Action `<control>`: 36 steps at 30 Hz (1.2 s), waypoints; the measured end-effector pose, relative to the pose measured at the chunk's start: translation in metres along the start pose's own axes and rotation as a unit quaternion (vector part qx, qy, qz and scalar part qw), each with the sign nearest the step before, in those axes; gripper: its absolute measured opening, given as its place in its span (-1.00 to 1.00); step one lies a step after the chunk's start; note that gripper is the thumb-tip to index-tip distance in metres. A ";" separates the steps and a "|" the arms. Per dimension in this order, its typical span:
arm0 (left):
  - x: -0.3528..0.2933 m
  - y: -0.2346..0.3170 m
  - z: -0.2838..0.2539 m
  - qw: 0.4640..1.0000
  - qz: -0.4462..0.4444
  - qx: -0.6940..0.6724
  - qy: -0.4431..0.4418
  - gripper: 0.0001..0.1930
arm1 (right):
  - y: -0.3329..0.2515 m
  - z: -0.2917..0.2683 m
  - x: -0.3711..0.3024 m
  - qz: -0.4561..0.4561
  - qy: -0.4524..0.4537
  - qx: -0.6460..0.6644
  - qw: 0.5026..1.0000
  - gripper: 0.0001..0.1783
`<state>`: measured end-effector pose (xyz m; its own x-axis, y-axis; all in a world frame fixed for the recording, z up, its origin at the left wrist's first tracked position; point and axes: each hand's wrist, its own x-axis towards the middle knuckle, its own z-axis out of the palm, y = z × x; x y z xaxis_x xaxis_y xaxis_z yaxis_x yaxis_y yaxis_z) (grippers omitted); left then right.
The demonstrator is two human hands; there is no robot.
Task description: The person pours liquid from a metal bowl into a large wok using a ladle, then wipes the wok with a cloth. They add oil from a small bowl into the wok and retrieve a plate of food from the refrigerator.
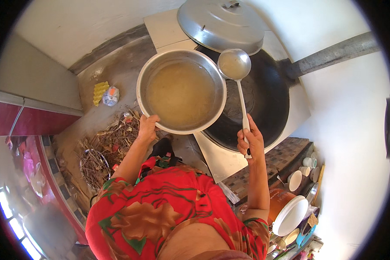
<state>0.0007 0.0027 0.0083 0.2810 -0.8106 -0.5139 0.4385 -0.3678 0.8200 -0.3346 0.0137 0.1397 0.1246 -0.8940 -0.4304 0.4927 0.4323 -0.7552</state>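
My left hand (149, 126) grips the near-left rim of a wide metal basin (139, 89), thumb over the edge. Cloudy yellowish liquid (180, 93) fills much of the basin. In my right hand (252, 139) is the long handle of a metal ladle (234, 64), fingers wrapped round it. The ladle's bowl, with some pale liquid in it, is beside the basin's right rim, above the far part of a large black wok (264, 104). Whether bowl and rim touch I cannot tell. Part of the wok is hidden behind the basin and ladle.
A large domed metal lid (221, 24) rests at the wok's far edge, on the pale tiled stove top (223, 162). Dry twigs (117, 145) are heaped on the floor at left. An orange bucket with a white lid (290, 216) and several bowls (295, 180) stand at right.
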 end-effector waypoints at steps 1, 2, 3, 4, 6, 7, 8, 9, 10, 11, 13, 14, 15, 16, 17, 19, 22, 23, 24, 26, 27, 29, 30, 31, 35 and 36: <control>0.000 -0.002 -0.001 1.000 0.001 -0.009 0.010 -0.75 | 0.002 0.005 -0.003 -0.006 -0.002 -0.026 1.000 -0.34; 0.000 -0.003 0.001 1.000 0.002 -0.017 0.019 -0.76 | 0.005 0.010 -0.005 -0.010 -0.002 -0.046 0.999 -0.33; -0.001 -0.003 0.001 0.999 0.003 -0.026 0.028 -0.76 | 0.010 0.011 -0.006 -0.011 0.000 -0.083 0.997 -0.32; 0.001 -0.005 -0.001 0.999 0.001 -0.018 0.033 -0.76 | 0.017 0.011 -0.006 -0.012 0.001 -0.119 0.993 -0.31; -0.003 0.002 0.003 0.999 -0.012 -0.031 0.022 -0.74 | 0.024 0.010 -0.006 -0.013 0.007 -0.203 0.979 -0.31; -0.004 0.005 0.004 0.999 -0.019 -0.038 0.016 -0.72 | 0.029 0.011 -0.006 -0.024 0.014 -0.235 0.972 -0.32; -0.004 0.005 0.004 0.999 -0.014 -0.041 0.011 -0.72 | 0.033 0.012 -0.007 -0.035 0.021 -0.269 0.962 -0.32; -0.004 0.004 0.003 0.999 -0.009 -0.043 0.005 -0.73 | 0.037 0.010 -0.006 -0.047 0.028 -0.301 0.952 -0.32; -0.004 0.004 0.002 0.999 -0.005 -0.045 0.000 -0.74 | 0.039 0.002 -0.005 -0.051 0.026 -0.360 0.931 -0.32; -0.003 0.004 0.002 0.999 -0.012 -0.047 0.004 -0.76 | 0.043 -0.009 0.003 -0.128 0.040 -0.442 0.887 -0.33; -0.001 0.003 0.002 0.998 -0.028 -0.052 0.008 -0.80 | 0.050 -0.029 0.022 -0.273 0.071 -0.588 0.758 -0.35; -0.003 0.005 0.002 0.999 -0.026 -0.046 0.010 -0.82 | 0.048 -0.032 0.028 -0.300 0.063 -0.573 0.760 -0.36; -0.007 0.009 0.005 0.999 -0.026 -0.039 0.007 -0.83 | 0.049 -0.048 0.037 -0.320 0.090 -0.600 0.728 -0.35; -0.009 0.011 0.007 0.999 -0.025 -0.033 0.003 -0.85 | 0.052 -0.063 0.044 -0.312 0.116 -0.605 0.723 -0.36; -0.009 0.010 0.006 0.999 -0.022 -0.030 0.004 -0.85 | 0.055 -0.078 0.052 -0.305 0.139 -0.610 0.718 -0.37; -0.007 0.007 0.002 1.000 -0.015 -0.025 0.005 -0.84 | 0.060 -0.112 0.065 -0.154 0.210 -0.608 0.750 -0.37; -0.005 0.005 0.002 0.999 -0.010 -0.032 0.004 -0.83 | 0.067 -0.146 0.072 -0.038 0.283 -0.564 0.775 -0.38; -0.005 0.004 0.001 0.999 -0.010 -0.036 0.006 -0.83 | 0.072 -0.156 0.073 -0.017 0.300 -0.545 0.783 -0.39; 0.000 0.000 -0.002 0.999 -0.007 -0.044 -0.002 -0.81 | 0.077 -0.166 0.075 -0.009 0.320 -0.526 0.788 -0.38; 0.004 -0.005 -0.005 0.999 -0.007 -0.038 -0.001 -0.80 | 0.089 -0.179 0.077 -0.008 0.333 -0.443 0.832 -0.36; 0.005 -0.006 -0.005 0.999 -0.006 -0.035 -0.001 -0.80 | 0.093 -0.183 0.077 -0.008 0.339 -0.399 0.852 -0.36; 0.005 -0.006 -0.007 1.000 -0.011 -0.027 -0.001 -0.79 | 0.101 -0.178 0.083 0.032 0.319 -0.273 0.907 -0.33; 0.005 -0.005 -0.008 1.000 -0.012 -0.025 0.000 -0.79 | 0.102 -0.168 0.086 0.050 0.304 -0.208 0.928 -0.32; 0.005 -0.005 -0.010 1.000 -0.007 -0.024 -0.001 -0.79 | 0.103 -0.157 0.087 0.072 0.273 -0.143 0.949 -0.30; 0.003 -0.003 -0.003 1.000 -0.002 -0.028 0.002 -0.81 | 0.111 -0.147 0.093 0.092 0.183 0.081 0.975 -0.32; 0.002 -0.001 -0.001 1.000 -0.004 -0.030 0.009 -0.81 | 0.111 -0.151 0.094 0.099 0.157 0.149 0.971 -0.33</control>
<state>0.0012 0.0020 0.0061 0.2913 -0.7992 -0.5257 0.4913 -0.3466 0.7991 -0.3978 -0.0040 -0.0592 -0.0045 -0.6966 -0.7175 0.7190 0.4964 -0.4864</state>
